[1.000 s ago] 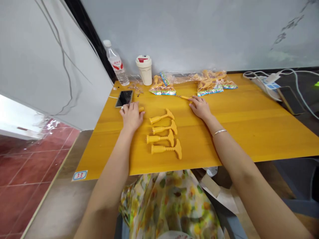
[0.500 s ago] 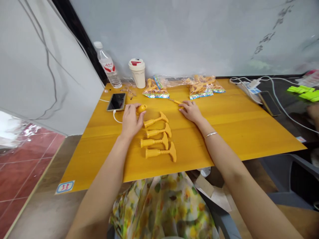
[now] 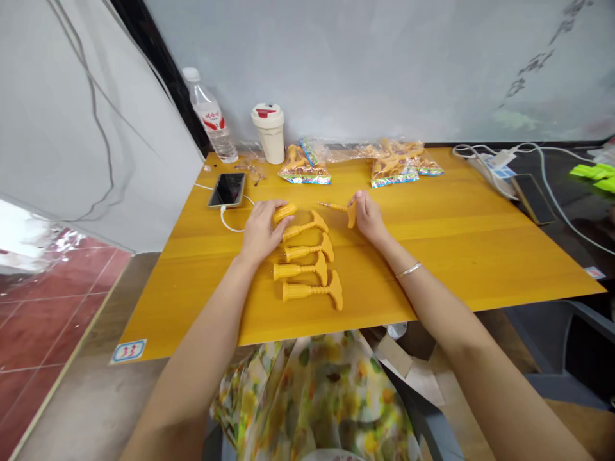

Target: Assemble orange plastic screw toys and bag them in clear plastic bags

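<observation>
Four yellow plastic hammer-shaped pieces [image 3: 307, 252] lie in a tidy column on a yellow wooden table [image 3: 456, 256], their flared heads to the right. Just beside the top of this column, the person's left hand [image 3: 263, 234] is closed around a short ribbed yellow handle [image 3: 284, 212], its fingers curled over it. Just beyond the column's upper right end, the right hand [image 3: 369, 219] pinches a slender pointed yellow rod [image 3: 334, 206] between thumb and fingers, with a flat yellow part [image 3: 352, 216] at the fingertips; whether rod and flat part are joined cannot be told. As far as the pictures show, four pieces look complete and the two held parts are not yet one whole. Further parts are left in a cellophane pack [image 3: 304, 169] and a second cellophane pack [image 3: 394, 173], both beyond the column. A smartphone [image 3: 227, 190] lies beyond it to the left, with a water bottle [image 3: 210, 115] and a lidded cup [image 3: 269, 131] further back.
</observation>
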Demonstrator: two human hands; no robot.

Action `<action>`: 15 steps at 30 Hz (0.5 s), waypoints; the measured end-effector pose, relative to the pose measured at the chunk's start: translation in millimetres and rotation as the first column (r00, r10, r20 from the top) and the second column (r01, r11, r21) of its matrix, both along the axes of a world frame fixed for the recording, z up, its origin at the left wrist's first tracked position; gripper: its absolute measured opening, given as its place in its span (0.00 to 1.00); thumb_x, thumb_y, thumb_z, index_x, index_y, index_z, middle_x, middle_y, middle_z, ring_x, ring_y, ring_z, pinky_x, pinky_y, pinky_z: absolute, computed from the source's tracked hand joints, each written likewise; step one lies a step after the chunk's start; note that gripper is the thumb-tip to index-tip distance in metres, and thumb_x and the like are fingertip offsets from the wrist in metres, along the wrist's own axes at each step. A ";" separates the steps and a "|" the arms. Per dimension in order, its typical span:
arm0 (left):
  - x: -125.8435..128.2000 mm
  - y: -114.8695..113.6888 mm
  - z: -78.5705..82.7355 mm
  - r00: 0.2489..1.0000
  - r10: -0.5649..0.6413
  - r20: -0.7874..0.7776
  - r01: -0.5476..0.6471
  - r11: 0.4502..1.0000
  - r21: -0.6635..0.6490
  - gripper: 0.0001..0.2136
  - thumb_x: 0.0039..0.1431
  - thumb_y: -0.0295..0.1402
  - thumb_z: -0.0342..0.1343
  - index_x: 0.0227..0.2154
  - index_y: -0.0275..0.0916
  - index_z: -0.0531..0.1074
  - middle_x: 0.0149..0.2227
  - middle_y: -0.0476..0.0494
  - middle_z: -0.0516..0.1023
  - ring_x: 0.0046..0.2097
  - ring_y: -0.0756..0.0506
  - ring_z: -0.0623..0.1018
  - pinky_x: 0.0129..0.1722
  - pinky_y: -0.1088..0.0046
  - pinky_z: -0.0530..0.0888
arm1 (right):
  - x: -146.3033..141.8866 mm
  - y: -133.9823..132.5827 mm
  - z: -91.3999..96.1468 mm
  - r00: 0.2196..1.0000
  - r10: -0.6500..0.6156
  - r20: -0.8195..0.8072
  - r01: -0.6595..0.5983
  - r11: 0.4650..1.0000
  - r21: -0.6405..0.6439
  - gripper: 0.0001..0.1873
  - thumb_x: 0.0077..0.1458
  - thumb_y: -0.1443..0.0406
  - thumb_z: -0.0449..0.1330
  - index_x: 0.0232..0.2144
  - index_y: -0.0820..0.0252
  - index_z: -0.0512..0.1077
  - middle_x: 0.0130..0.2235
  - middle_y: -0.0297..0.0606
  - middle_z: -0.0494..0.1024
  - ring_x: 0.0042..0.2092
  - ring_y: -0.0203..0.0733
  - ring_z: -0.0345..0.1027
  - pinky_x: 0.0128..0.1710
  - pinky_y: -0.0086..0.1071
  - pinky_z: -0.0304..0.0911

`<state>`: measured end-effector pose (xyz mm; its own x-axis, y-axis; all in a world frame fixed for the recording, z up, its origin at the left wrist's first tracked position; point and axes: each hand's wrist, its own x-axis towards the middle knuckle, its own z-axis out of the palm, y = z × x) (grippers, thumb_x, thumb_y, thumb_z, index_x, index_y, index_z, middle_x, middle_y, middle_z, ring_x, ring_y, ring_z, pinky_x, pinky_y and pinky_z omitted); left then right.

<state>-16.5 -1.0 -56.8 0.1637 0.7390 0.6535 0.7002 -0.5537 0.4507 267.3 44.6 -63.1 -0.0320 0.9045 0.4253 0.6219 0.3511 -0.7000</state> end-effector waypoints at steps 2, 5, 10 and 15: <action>-0.2 0.8 -0.7 1.000 -0.006 -0.003 0.006 1.000 0.000 0.12 0.65 0.42 0.55 0.45 0.40 0.72 0.44 0.40 0.78 0.47 0.40 0.75 0.51 0.62 0.71 | -6.7 -6.5 3.1 0.990 0.052 -0.134 -0.053 0.999 0.000 0.34 0.63 0.36 0.34 0.31 0.53 0.64 0.32 0.38 0.73 0.35 0.43 0.66 0.41 0.37 0.63; -0.7 2.4 -2.3 1.000 -0.014 -0.019 0.014 1.000 -0.019 0.12 0.65 0.41 0.55 0.46 0.40 0.72 0.44 0.40 0.78 0.49 0.39 0.75 0.53 0.60 0.70 | -12.8 -14.4 9.1 0.959 0.137 -0.250 -0.148 0.989 -0.026 0.35 0.62 0.34 0.37 0.30 0.53 0.64 0.32 0.38 0.73 0.36 0.42 0.66 0.41 0.36 0.63; 0.8 1.9 -1.9 0.998 -0.059 -0.016 0.058 0.997 -0.055 0.12 0.65 0.40 0.55 0.47 0.40 0.72 0.47 0.39 0.75 0.52 0.39 0.74 0.56 0.58 0.69 | -18.7 -22.5 16.5 0.923 0.202 -0.327 -0.241 0.967 -0.083 0.38 0.57 0.30 0.39 0.29 0.55 0.65 0.32 0.38 0.74 0.36 0.41 0.68 0.42 0.36 0.64; 8.3 -4.2 2.0 0.978 -0.209 -0.005 0.208 0.974 -0.092 0.11 0.66 0.38 0.55 0.47 0.40 0.72 0.47 0.40 0.76 0.52 0.41 0.75 0.57 0.61 0.70 | -26.8 -31.2 21.7 0.902 0.236 -0.363 -0.299 0.945 -0.130 0.38 0.55 0.29 0.40 0.29 0.55 0.64 0.32 0.38 0.74 0.38 0.42 0.69 0.40 0.35 0.65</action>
<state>-8.2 -5.1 -54.9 0.3297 0.7437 0.5815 0.5805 -0.6455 0.4964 240.5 13.4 -41.4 -0.1667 0.9434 0.2868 0.2370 0.3207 -0.9171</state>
